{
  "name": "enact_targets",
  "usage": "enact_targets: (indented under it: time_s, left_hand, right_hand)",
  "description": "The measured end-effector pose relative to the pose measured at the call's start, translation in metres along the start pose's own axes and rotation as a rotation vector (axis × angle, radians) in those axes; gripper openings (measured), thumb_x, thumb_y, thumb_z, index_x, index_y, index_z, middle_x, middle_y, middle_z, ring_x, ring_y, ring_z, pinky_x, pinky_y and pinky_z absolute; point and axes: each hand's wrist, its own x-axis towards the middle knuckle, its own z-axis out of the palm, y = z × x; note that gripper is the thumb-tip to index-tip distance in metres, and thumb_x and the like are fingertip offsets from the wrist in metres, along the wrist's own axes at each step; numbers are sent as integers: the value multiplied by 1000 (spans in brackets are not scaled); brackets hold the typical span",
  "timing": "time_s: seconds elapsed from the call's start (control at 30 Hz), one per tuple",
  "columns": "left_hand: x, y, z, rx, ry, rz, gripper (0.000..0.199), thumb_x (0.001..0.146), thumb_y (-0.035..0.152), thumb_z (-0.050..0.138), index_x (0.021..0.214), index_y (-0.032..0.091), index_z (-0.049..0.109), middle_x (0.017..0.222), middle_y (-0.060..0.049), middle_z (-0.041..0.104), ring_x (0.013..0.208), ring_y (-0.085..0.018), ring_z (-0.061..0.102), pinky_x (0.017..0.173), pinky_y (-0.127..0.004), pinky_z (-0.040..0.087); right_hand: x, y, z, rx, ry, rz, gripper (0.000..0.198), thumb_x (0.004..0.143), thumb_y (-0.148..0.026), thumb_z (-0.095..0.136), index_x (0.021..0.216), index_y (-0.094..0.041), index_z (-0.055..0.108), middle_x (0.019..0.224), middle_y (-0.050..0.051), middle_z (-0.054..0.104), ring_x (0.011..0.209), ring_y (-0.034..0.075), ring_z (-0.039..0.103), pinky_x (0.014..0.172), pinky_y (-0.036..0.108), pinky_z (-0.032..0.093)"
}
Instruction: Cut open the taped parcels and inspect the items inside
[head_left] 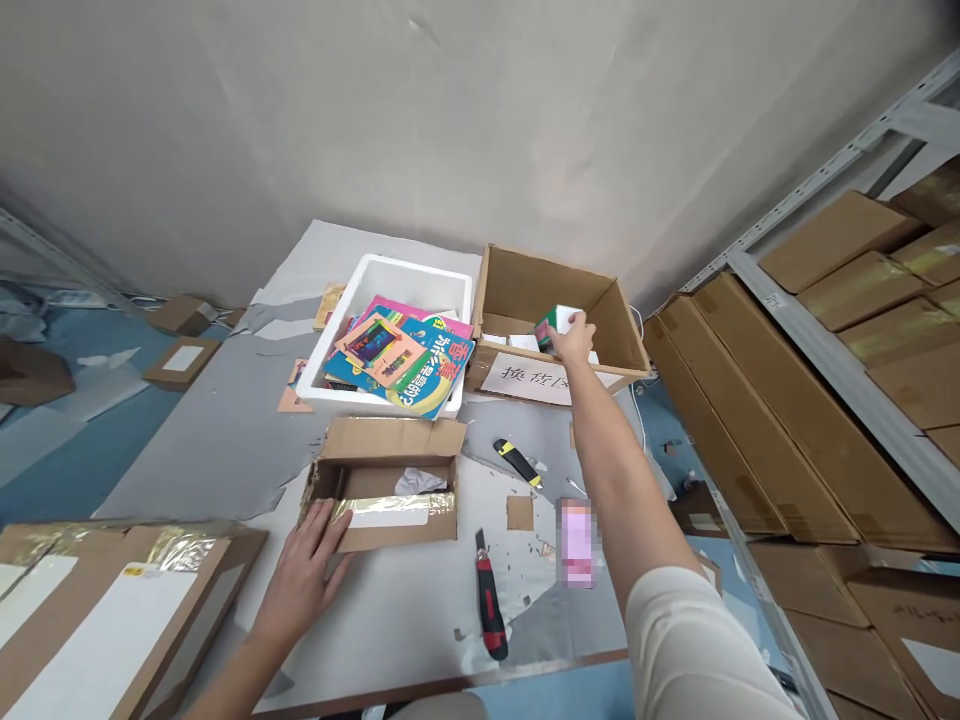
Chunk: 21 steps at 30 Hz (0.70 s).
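At the front left corner of a small open cardboard box [397,535], my left hand [304,565] rests with fingers outstretched and thumb apart. Crumpled white paper [420,482] lies inside that box. My right hand [574,337] reaches over the front wall of a larger open carton [525,378], fingers closed around a small white-and-green box [547,327]. More small white boxes [523,342] are partly visible low in the carton, below and left of the hand. A white sheet with handwriting is on the carton's front.
A white foam box [315,385] holds several booklets [442,365]. On the table lie a yellow-black cutter [516,462], a red-black cutter [490,605], a cardboard scrap [520,513] and a pink, blurred rectangle [577,545]. A taped carton [135,600] stands at left; shelved boxes [870,290] at right.
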Motion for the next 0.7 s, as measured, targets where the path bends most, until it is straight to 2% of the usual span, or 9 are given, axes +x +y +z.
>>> enact_targets:
  time_s: [0.07, 0.13, 0.23, 0.33, 0.43, 0.5, 0.53, 0.6, 0.7]
  left_hand:
    - [0, -1, -1, 2, -19, 13, 77, 87, 26, 51, 150, 42, 11, 159, 2, 17, 141, -33, 30, 106, -58, 41]
    - [-1, -3, -3, -11, -29, 30, 77, 87, 24, 52, 151, 40, 11, 159, -1, 20, 141, -33, 30, 106, -57, 41]
    - [-3, -5, -6, -48, -29, 42, 77, 87, 25, 52, 151, 37, 11, 158, -5, 24, 141, -34, 29, 107, -56, 39]
    - [-7, -6, -11, -68, -50, 35, 75, 88, 25, 52, 152, 34, 13, 157, -10, 26, 143, -35, 24, 108, -57, 36]
    - [-15, -6, -18, -71, -113, -14, 70, 88, 25, 52, 150, 29, 21, 157, -14, 22, 145, -36, 16, 108, -59, 33]
    - [-24, -5, -21, -75, -147, -77, 66, 88, 27, 52, 149, 26, 27, 158, -16, 17, 145, -37, 11, 109, -61, 29]
    - [-30, -4, -23, -83, -156, -110, 65, 88, 28, 52, 148, 25, 29, 159, -16, 14, 145, -38, 8, 109, -62, 28]
    - [-46, -4, -27, -125, -165, -167, 66, 87, 30, 53, 148, 21, 30, 159, -17, 9, 145, -39, 5, 109, -62, 26]
    - [-69, -11, -31, -267, -193, -292, 77, 85, 36, 55, 150, 15, 20, 159, -21, 3, 145, -38, 8, 110, -59, 28]
  right_hand:
    - [-2, 7, 7, -35, -140, -59, 38, 81, -48, 56, 103, -18, 57, 108, 16, 56, 95, 26, 59, 89, 45, 42]
    - [-3, 10, 6, -38, -194, -136, 37, 84, -49, 52, 99, -16, 60, 103, 16, 62, 100, 27, 57, 92, 46, 39]
    - [-13, 8, -7, -39, -198, -188, 38, 88, -46, 44, 101, -14, 62, 104, 17, 65, 107, 28, 55, 98, 52, 34]
    - [-44, 11, -23, -63, -115, -277, 37, 88, -38, 42, 110, -15, 61, 122, 19, 59, 121, 31, 48, 104, 58, 25]
    - [-104, 28, -28, -38, 63, -451, 41, 86, -31, 42, 121, -15, 55, 133, 19, 51, 130, 29, 41, 108, 55, 26]
    - [-157, 47, -21, 28, 57, -502, 43, 85, -32, 43, 124, -15, 53, 131, 18, 51, 128, 28, 43, 107, 51, 32]
    - [-186, 57, -14, 64, 2, -491, 44, 85, -34, 44, 123, -15, 54, 128, 18, 53, 125, 28, 46, 106, 50, 34]
    - [-244, 75, 2, 155, -102, -371, 46, 82, -41, 48, 120, -14, 55, 120, 19, 58, 115, 29, 53, 101, 51, 41]
    - [-315, 88, 27, 368, -301, -128, 49, 80, -55, 50, 112, -18, 59, 102, 14, 64, 91, 25, 63, 79, 44, 53]
